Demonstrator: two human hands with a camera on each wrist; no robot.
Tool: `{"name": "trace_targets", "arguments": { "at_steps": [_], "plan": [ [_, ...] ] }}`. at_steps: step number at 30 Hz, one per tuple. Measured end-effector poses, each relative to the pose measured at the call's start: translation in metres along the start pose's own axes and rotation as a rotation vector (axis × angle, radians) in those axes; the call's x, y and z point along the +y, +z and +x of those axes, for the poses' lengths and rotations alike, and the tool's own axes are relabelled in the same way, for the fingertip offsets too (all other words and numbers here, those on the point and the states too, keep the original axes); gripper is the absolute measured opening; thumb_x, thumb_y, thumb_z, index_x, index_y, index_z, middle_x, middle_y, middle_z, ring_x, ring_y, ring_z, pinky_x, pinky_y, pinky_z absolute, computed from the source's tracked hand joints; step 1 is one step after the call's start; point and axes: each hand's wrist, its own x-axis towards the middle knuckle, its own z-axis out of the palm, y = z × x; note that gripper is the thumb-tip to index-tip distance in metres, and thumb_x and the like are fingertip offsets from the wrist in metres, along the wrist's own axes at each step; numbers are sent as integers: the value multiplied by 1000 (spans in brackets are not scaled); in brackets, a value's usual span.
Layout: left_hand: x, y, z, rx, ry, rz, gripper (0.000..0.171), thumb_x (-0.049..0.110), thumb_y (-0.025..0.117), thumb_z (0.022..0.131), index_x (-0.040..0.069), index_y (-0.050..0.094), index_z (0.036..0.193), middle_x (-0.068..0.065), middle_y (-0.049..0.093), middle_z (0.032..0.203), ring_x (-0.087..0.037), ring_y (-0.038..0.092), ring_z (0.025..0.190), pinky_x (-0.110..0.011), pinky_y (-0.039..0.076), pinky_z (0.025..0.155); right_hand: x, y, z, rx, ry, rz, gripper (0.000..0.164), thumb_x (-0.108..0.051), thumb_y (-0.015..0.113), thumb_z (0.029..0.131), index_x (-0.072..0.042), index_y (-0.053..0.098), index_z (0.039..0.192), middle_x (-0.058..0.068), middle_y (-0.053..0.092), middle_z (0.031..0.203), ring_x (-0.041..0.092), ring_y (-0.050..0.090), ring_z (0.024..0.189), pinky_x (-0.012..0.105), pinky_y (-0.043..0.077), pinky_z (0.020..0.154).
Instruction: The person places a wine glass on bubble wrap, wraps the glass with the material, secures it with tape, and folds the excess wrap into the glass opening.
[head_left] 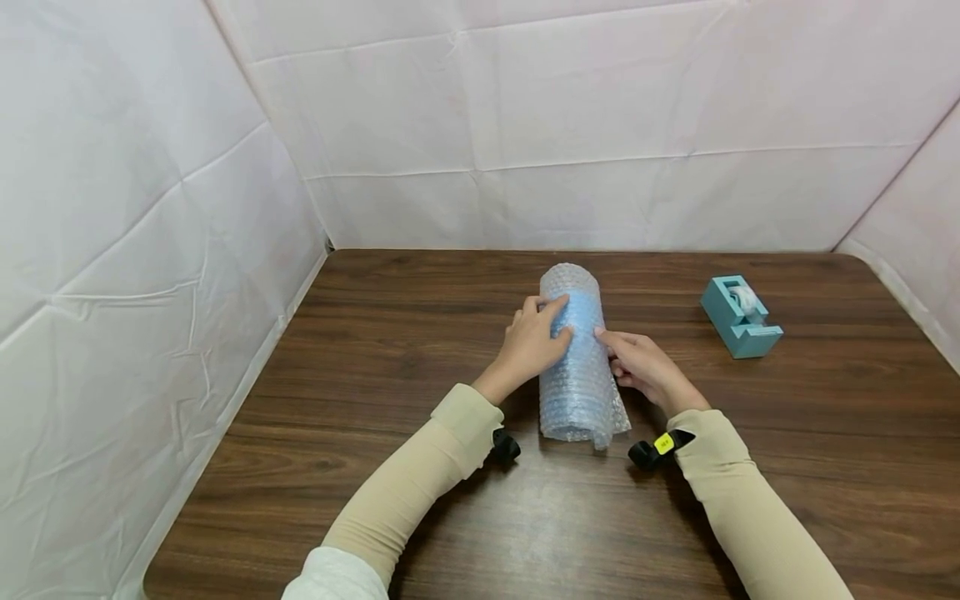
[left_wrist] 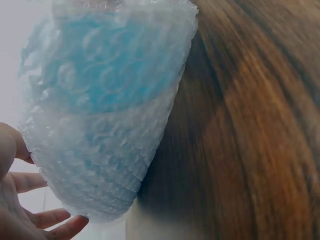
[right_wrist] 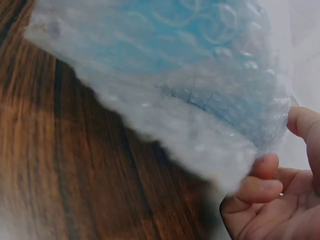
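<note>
A roll of bubble wrap (head_left: 577,387) lies lengthwise on the table, its near end towards me. Through its clear layers shows something light blue (left_wrist: 115,65), whose kind the wrap hides. My left hand (head_left: 531,340) rests on the roll's left side, with its fingers spread and the fingertips on the wrap. On the other side, my right hand (head_left: 647,365) has its thumb against the roll and its fingers curled at the loose edge. That loose flap (right_wrist: 200,140) sticks out along the right side, pinched at its far end in the right wrist view.
A teal tape dispenser (head_left: 742,321) with a roll of clear tape stands at the back right of the brown wooden table (head_left: 375,333). White cloth walls (head_left: 585,125) rise behind the table and at both sides. Black wrist cameras (head_left: 504,447) hang below both wrists.
</note>
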Motion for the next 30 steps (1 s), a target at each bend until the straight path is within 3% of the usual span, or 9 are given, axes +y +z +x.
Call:
{"name": "trace_targets", "arguments": {
  "at_steps": [3,6,9,12,20,30],
  "plan": [
    [-3,-3,-1,-7,-6,-41,54,28,49,100,23,32,152,-14,29,152,-33,41,132,-51,39,103,-1,2,0,9,-20,32,51,-42,34,104,-2,41,136,-3,48,82,7,41,61,25,38,59],
    [-6,-6,-2,-14,-21,-117,55,25,47,101,22,30,152,-14,29,152,-32,48,126,-45,46,94,0,2,0,29,-50,96,45,-23,32,105,-4,38,144,-2,52,91,6,42,60,24,37,58],
    [-10,-8,-3,-10,-29,-193,56,23,47,100,22,29,153,-16,29,148,-28,56,106,-36,49,78,1,1,1,47,-80,130,45,-16,37,103,-8,38,147,-4,55,94,5,42,60,23,38,58],
    [-13,-9,-3,-9,-28,-238,57,22,47,99,21,27,153,-18,30,143,-24,53,97,-32,45,72,1,1,1,64,-98,116,44,-19,44,102,-12,42,146,-6,58,93,5,45,63,22,41,60],
    [-20,-12,-7,-22,-43,-264,59,21,46,99,19,25,154,-22,33,140,-31,48,116,-42,45,88,-1,3,-3,56,-129,50,50,-27,53,99,-18,41,147,-3,51,97,9,50,75,23,45,65],
    [-29,-13,-7,-5,-69,-275,57,12,44,97,13,29,152,-18,44,143,-27,51,117,-39,45,94,-3,19,0,80,-249,38,57,-23,60,96,-15,38,148,15,36,142,7,55,100,27,53,83]
  ]
}}
